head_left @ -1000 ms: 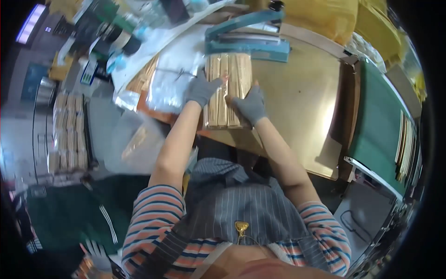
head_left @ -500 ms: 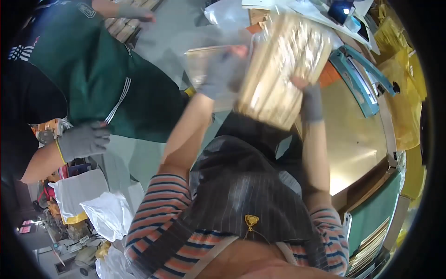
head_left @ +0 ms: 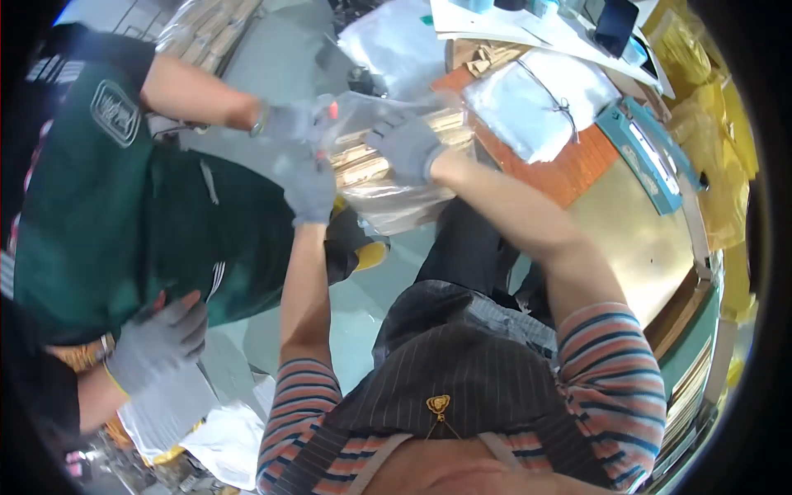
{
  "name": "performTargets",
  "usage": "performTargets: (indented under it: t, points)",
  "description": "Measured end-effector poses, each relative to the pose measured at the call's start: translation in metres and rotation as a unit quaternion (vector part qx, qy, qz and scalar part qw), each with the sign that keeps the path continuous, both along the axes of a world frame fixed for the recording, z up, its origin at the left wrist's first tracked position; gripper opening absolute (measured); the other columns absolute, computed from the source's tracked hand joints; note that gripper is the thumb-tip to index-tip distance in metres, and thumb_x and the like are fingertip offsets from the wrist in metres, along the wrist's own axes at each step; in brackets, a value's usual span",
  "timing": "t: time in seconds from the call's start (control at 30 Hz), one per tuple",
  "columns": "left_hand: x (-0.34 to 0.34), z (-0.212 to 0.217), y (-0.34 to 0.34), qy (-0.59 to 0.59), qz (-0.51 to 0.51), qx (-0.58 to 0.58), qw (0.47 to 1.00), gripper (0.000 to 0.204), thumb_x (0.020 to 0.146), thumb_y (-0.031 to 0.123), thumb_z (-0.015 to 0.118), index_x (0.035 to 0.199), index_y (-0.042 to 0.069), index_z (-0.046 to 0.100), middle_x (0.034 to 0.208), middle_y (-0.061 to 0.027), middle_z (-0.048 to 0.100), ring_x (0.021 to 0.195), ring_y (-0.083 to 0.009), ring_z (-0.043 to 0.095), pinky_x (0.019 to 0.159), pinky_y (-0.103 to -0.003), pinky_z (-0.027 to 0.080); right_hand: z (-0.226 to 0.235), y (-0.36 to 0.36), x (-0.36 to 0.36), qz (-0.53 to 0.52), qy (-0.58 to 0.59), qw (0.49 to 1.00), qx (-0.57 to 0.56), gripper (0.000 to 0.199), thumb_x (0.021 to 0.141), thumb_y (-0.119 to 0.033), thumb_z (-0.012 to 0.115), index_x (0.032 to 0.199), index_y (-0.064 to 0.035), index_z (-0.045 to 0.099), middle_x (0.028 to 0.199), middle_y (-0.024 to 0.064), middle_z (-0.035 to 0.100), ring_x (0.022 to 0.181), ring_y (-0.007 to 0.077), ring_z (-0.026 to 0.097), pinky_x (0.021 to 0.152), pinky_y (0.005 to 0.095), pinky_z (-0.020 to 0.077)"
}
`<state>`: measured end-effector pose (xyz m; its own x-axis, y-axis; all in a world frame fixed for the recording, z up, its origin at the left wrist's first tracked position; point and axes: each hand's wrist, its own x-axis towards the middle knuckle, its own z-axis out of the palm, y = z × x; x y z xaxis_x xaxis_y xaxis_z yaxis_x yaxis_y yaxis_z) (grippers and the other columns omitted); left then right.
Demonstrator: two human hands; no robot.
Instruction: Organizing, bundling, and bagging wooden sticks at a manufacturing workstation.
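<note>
A bundle of pale brown, flat strips point(head_left: 363, 169) is partly inside a clear plastic bag point(head_left: 396, 210), held off the floor left of centre. My left hand point(head_left: 307, 186), in a grey glove, is closed on the bag's left end; its fingertips are partly blurred. My right hand point(head_left: 408, 147), gloved too, grips the bundle from above with bent fingers, its thumb hidden. A co-worker's gloved hand point(head_left: 297, 120) is at the bag's upper left corner, close to my left hand. The other gloved hand point(head_left: 161, 342) of the co-worker is apart from the bundle.
A co-worker in a green apron point(head_left: 91, 214) stands close on the left. On the right, a work table point(head_left: 631, 239) carries a stack of clear bags point(head_left: 540, 99), a blue-green bag sealer point(head_left: 639, 157) and a phone point(head_left: 615, 29). White sacks point(head_left: 219, 445) lie lower left.
The bundle has moved left and down from near the table, with my right hand following it. It now lies in the clear bag at my left hand. A co-worker's hand has come to the bag.
</note>
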<state>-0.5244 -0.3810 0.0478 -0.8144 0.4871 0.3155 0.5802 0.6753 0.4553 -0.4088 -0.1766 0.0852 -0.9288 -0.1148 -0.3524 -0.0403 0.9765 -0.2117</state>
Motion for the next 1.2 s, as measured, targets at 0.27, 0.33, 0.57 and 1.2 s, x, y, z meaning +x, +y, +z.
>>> performTargets:
  t: [0.27, 0.33, 0.57, 1.2]
  points:
    - [0.012, 0.046, 0.004, -0.152, -0.041, 0.033, 0.987, 0.045, 0.088, 0.036, 0.049, 0.061, 0.003, 0.06, 0.047, -0.0064, 0.056, 0.045, -0.0171, 0.056, 0.047, -0.032, 0.042, -0.015, 0.015, -0.007, -0.186, 0.161, 0.967, -0.064, 0.097, 0.065, -0.052, 0.066, 0.14, -0.009, 0.025, 0.14, 0.0177, 0.031, 0.131, 0.0359, 0.025, 0.107, 0.0471, 0.0163]
    - [0.024, 0.044, -0.002, -0.227, -0.072, 0.129, 0.962, 0.032, 0.092, 0.025, 0.047, 0.072, 0.003, 0.058, 0.054, -0.0024, 0.053, 0.045, -0.0104, 0.051, 0.04, -0.026, 0.036, -0.007, 0.018, 0.037, -0.189, 0.348, 0.884, -0.248, 0.086, 0.07, -0.048, 0.067, 0.137, -0.0058, 0.032, 0.134, 0.0183, 0.039, 0.126, 0.0323, 0.035, 0.104, 0.0399, 0.0269]
    - [0.193, 0.064, 0.082, -0.477, -0.348, 0.127, 0.797, 0.018, 0.089, 0.016, 0.056, 0.081, 0.0, 0.061, 0.062, -0.003, 0.056, 0.055, -0.0093, 0.053, 0.052, -0.021, 0.043, -0.053, 0.031, 0.329, -0.641, 0.422, 0.607, -0.208, 0.037, 0.081, -0.024, 0.063, 0.11, -0.0015, 0.056, 0.105, 0.0154, 0.06, 0.101, 0.0249, 0.056, 0.086, 0.0324, 0.0438]
    - [0.234, 0.066, 0.299, -0.325, -0.566, 0.004, 0.757, 0.028, 0.087, 0.025, 0.049, 0.077, 0.0, 0.059, 0.068, -0.005, 0.06, 0.066, -0.0142, 0.055, 0.065, -0.028, 0.044, -0.054, -0.038, 0.519, -0.591, 0.408, 0.685, 0.126, 0.023, 0.082, -0.014, 0.054, 0.102, -0.0031, 0.055, 0.111, 0.0144, 0.057, 0.105, 0.0327, 0.053, 0.091, 0.0404, 0.0404]
